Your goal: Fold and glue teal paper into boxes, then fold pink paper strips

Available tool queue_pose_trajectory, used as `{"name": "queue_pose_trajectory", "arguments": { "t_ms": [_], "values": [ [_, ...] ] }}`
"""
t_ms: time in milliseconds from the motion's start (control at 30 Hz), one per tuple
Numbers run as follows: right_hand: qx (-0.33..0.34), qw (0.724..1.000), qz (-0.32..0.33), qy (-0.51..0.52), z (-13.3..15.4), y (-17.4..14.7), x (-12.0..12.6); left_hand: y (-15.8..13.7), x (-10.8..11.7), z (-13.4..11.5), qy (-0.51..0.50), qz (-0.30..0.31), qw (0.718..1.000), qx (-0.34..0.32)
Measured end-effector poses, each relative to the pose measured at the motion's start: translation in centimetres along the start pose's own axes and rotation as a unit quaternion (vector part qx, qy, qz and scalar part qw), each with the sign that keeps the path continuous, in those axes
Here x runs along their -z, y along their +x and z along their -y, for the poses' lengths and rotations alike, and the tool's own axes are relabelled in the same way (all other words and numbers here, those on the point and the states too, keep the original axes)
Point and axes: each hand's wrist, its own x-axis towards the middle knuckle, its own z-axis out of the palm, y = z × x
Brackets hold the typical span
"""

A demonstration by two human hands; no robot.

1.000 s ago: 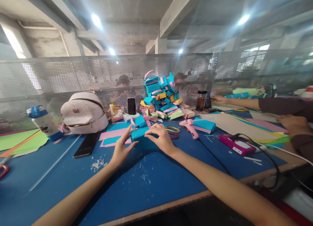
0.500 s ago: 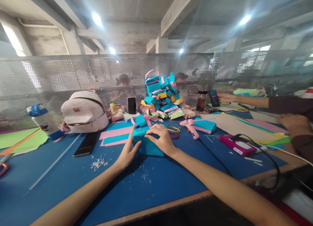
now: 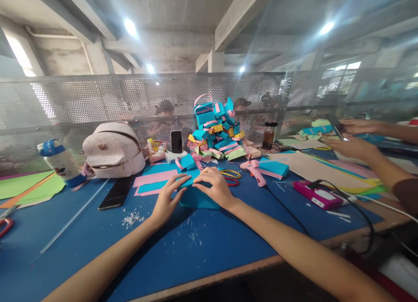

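At the frame's centre, the left hand (image 3: 166, 198) and right hand (image 3: 214, 186) are pinching the blue paper piece (image 3: 200, 199) by its upper edge. Right of centre, a pink glue gun (image 3: 256, 173) is lying; left, a backpack (image 3: 109, 150) is standing.

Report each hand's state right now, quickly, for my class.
Left hand: closed, holding the blue paper near its left end.
Right hand: closed, pinching the same paper's upper edge.

Your blue tabletop (image 3: 183, 258) carries a pale backpack (image 3: 111, 154). Left of the backpack you have a bottle (image 3: 63, 167); just in front, a black phone (image 3: 116, 194), then white scraps (image 3: 132, 219). To its right sit heaped paper pieces (image 3: 217, 132), a pink glue gun (image 3: 257, 174) and, farthest, a magenta box (image 3: 315, 194).
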Motion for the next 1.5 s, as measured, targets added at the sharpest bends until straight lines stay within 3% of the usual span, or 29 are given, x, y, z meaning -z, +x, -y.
{"name": "queue_pose_trajectory", "arguments": {
  "t_ms": [433,867,1267,1500],
  "values": [
    [-0.003,1.000,0.002,-0.025,0.0,0.1,0.1,0.0,0.0,0.4,-0.022,-0.004,0.999,0.030],
    [-0.011,1.000,-0.003,-0.019,0.1,0.0,-0.2,-0.9,-2.2,-0.1,-0.102,0.009,0.989,0.103],
    [-0.010,1.000,0.000,-0.006,0.1,0.0,0.0,-1.1,-2.4,1.7,-0.153,0.020,0.978,0.137],
    [-0.045,0.998,-0.032,0.009,-0.3,0.2,0.1,-0.8,-2.3,2.6,-0.219,0.044,0.965,0.139]
  ]
}}
